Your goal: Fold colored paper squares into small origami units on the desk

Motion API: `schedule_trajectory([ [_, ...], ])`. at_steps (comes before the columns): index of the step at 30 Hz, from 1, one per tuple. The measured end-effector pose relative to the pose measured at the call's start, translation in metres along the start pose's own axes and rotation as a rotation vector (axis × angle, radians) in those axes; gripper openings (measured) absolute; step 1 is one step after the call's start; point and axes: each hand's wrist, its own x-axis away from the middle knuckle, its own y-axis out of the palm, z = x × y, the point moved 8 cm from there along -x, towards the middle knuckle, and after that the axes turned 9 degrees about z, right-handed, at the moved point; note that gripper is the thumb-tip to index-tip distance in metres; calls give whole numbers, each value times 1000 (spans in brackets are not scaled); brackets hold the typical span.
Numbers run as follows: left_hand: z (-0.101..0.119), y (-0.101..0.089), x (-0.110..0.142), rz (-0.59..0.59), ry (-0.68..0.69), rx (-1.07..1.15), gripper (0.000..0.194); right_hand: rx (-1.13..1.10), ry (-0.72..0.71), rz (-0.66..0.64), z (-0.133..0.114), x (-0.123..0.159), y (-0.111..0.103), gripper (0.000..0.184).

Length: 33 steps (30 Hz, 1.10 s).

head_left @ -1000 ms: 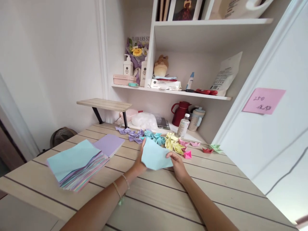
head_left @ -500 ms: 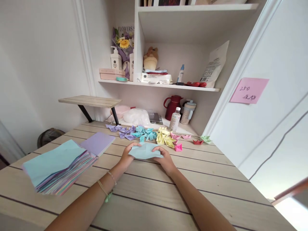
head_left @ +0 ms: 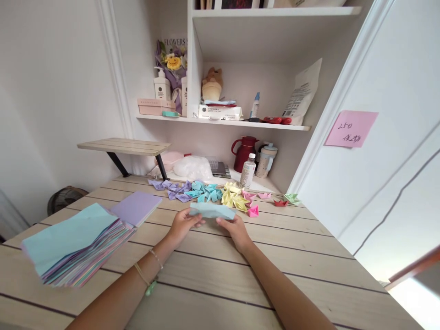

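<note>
A light blue sheet of origami paper (head_left: 212, 211), folded into a long narrow strip, is held up between my two hands over the table. My left hand (head_left: 182, 224) pinches its left end, fingers curled beneath. At the other end my right hand (head_left: 235, 229) grips the lower edge, thumb on the near side. Just beyond lie folded paper boats: purple ones (head_left: 178, 190), blue ones (head_left: 205, 191), yellow ones (head_left: 233, 196) and pink ones (head_left: 253, 211). A red boat (head_left: 281, 203) and a green boat (head_left: 292, 198) sit farther right.
A thick stack of coloured paper (head_left: 75, 243) lies at the left, beside a purple pad of paper (head_left: 137, 207). Behind them stands a small raised wooden shelf (head_left: 123, 145). A clear bottle (head_left: 248, 172) and a red jug (head_left: 244, 155) stand at the back of the table (head_left: 213, 284).
The blue paper has gone from a wider, flatter sheet to a narrow strip tilted up. My fingers have shifted to its ends and lower edge. The view has moved slightly.
</note>
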Motion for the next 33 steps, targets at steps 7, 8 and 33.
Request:
schedule_trajectory([
  [7,5,-14,-5,162,82,-28,41,-13,29,21,8,-1,1,43],
  [8,6,-17,-6,193,102,-8,45,2,23,27,9,0,1,50],
  [33,-4,10,6,-61,88,-172,33,90,-59,18,3,0,3,27],
])
